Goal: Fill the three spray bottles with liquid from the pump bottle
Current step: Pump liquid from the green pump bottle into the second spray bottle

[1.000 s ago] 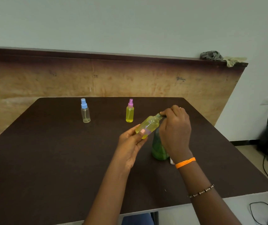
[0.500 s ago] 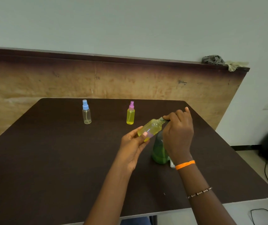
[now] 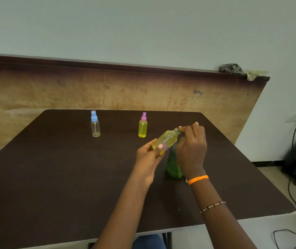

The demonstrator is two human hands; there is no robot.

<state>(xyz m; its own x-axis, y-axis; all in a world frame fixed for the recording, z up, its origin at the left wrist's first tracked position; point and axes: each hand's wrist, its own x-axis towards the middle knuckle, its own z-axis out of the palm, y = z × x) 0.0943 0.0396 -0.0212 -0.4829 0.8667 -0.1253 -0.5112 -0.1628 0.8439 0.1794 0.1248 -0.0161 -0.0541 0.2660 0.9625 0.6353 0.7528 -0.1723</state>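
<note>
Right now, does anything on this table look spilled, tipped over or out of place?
No spill shows. The only tilted thing is the yellow bottle, which the left hand holds uncapped. The blue-capped bottle and pink-capped bottle stand upright.

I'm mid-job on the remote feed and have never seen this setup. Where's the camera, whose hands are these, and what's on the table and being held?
There is no machine: a person wears one camera on the head, looking down at their own bare hands. The left hand holds a tilted yellow spray bottle; the right hand pinches something at its neck. Behind the hands a green pump bottle stands on the dark table. Farther back stand a clear bottle with a blue cap and a yellow-filled one with a pink cap.
</note>
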